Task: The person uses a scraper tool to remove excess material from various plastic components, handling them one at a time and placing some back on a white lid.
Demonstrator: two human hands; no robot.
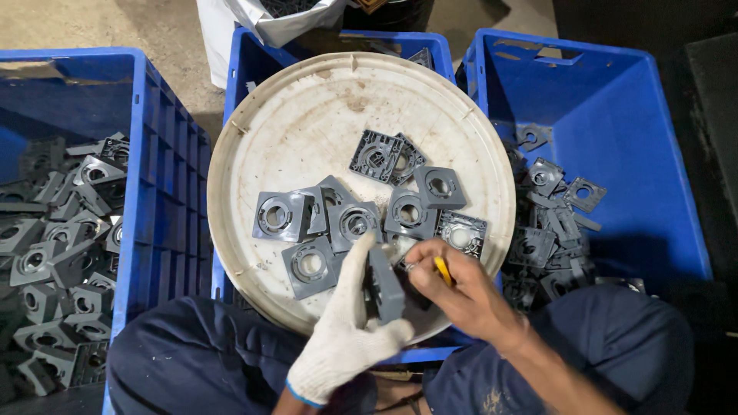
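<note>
The left blue crate (pixel 165 192) holds a heap of grey square plastic parts with round centre holes (pixel 54 253), stacked loosely and close to the rim nearest the knee; a nudge of the leg could tip some over the edge.

The round white lid (pixel 254 138) lies across the middle blue crate (pixel 246 69) as a work tray, resting on the crate's rim. It looks unsecured, so a press near its edge might tilt it and send the loose grey parts (pixel 338 211) sliding off.

The left hand (pixel 346 330), in a white knit glove, has its fingers (pixel 355 265) curled shut around one grey square part (pixel 386 286), held on edge just above the lid's near rim. The glove could slip on smooth plastic, and the part would drop among the others.

The bare right hand (pixel 461 296) closes its fingers (pixel 421 265) around a small yellow-handled tool (pixel 443 270), its tip touching or almost touching the held part; the contact itself is hidden. The working end sits very near the gloved thumb, so a slip could catch it.

The right blue crate (pixel 615 115) has more grey parts (pixel 550 223) piled against its left wall.
</note>
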